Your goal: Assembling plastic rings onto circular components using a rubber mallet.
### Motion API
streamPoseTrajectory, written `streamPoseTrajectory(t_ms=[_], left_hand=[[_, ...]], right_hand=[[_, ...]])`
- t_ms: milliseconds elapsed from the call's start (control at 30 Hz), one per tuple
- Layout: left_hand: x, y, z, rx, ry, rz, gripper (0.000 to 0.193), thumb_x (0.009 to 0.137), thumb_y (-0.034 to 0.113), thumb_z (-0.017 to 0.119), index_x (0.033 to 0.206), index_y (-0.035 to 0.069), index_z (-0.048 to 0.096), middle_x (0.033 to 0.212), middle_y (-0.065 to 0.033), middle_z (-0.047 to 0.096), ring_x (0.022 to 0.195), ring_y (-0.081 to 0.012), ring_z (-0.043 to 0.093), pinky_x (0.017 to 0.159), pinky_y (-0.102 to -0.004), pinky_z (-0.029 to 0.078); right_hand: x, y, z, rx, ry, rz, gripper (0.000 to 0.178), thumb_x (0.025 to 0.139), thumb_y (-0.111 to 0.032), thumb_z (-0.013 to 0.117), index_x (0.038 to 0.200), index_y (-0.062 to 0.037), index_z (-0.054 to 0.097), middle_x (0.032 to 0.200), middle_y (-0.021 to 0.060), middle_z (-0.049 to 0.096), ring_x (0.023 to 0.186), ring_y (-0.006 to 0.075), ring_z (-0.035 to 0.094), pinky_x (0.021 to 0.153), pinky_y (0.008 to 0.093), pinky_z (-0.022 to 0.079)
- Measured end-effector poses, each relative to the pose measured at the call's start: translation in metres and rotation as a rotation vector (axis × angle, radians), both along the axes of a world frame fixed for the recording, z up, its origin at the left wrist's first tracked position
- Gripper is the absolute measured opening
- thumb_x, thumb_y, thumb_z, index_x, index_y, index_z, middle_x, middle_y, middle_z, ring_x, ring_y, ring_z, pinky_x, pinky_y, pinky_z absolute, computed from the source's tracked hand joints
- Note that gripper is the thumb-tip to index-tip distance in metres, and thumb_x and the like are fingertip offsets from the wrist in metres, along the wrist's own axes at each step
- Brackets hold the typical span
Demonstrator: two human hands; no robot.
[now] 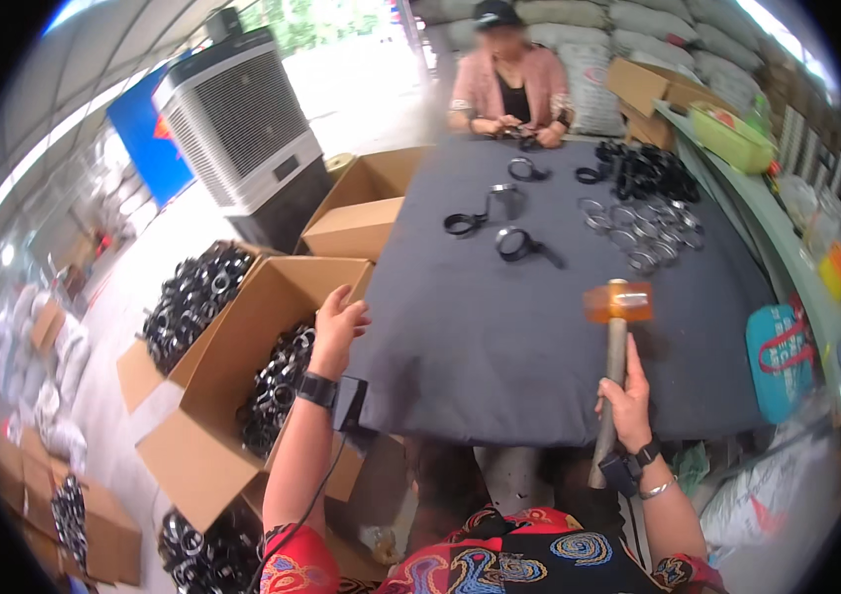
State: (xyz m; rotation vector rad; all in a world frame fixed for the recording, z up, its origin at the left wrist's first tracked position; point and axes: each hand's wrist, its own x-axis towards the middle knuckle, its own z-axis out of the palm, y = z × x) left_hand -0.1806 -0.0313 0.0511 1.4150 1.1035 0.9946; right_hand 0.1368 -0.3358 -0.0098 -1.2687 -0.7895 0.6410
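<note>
My right hand (626, 401) grips a mallet (610, 376) by its wooden handle, over the near right of the table. The mallet's amber, see-through head (628, 303) points away from me. My left hand (339, 325) is raised by the table's left edge with its fingers apart and nothing in them. Just below it, an open cardboard box (217, 396) holds many black ring-shaped parts (280, 381). On the dark-covered table (499, 346) lie a few black rings with stems, among them one ring (514, 244) near the middle and another ring (462, 224) to its left.
A heap of black rings (648, 170) and a heap of silver metal rings (643, 236) lie at the far right. Across the table a person (509, 89) handles a dark part. An air cooler (237, 119) stands at left, a teal bag (779, 361) at right.
</note>
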Motion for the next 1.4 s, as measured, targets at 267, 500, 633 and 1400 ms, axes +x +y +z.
streamPoseTrajectory(t_ms=[267, 500, 633, 1400], left_hand=[[0.221, 0.002, 0.018, 0.116, 0.2, -0.546, 0.055, 0.086, 0.018, 0.063, 0.137, 0.003, 0.046, 0.085, -0.0082, 0.064, 0.067, -0.0137, 0.061, 0.059, -0.0264, 0.048], [0.337, 0.005, -0.016, 0.609, 0.723, -0.565, 0.051, 0.083, 0.035, 0.064, 0.123, 0.004, 0.059, 0.105, -0.0194, 0.068, 0.099, -0.0319, 0.065, 0.086, -0.0412, 0.051], [0.354, 0.002, -0.026, 0.57, 0.968, -0.473, 0.032, 0.08, 0.031, 0.067, 0.096, 0.003, 0.072, 0.092, -0.0162, 0.071, 0.094, -0.0312, 0.067, 0.082, -0.0401, 0.054], [-0.038, -0.123, -0.031, -0.301, 0.011, -0.091, 0.014, 0.077, 0.0, 0.052, 0.087, -0.004, 0.06, 0.077, -0.0087, 0.061, 0.062, -0.016, 0.063, 0.055, -0.0296, 0.052]], right_hand=[[0.002, -0.007, -0.001, -0.065, 0.015, 0.034, 0.083, 0.083, 0.001, 0.054, 0.154, -0.0101, 0.012, 0.126, 0.0102, 0.051, 0.071, 0.0081, 0.053, 0.058, 0.0244, 0.051], [-0.005, -0.003, -0.006, -0.043, 0.038, 0.029, 0.082, 0.084, 0.001, 0.054, 0.153, -0.0066, 0.01, 0.108, 0.0078, 0.055, 0.07, 0.0083, 0.054, 0.058, 0.0248, 0.051], [-0.004, -0.001, -0.007, -0.045, 0.024, 0.002, 0.083, 0.083, 0.001, 0.052, 0.153, -0.0091, 0.009, 0.089, 0.0068, 0.057, 0.064, 0.0102, 0.054, 0.055, 0.0253, 0.051], [-0.021, 0.003, 0.009, -0.098, -0.073, -0.097, 0.074, 0.085, -0.006, 0.051, 0.152, -0.0184, 0.022, 0.076, 0.0017, 0.05, 0.052, 0.0091, 0.046, 0.046, 0.0222, 0.042]])
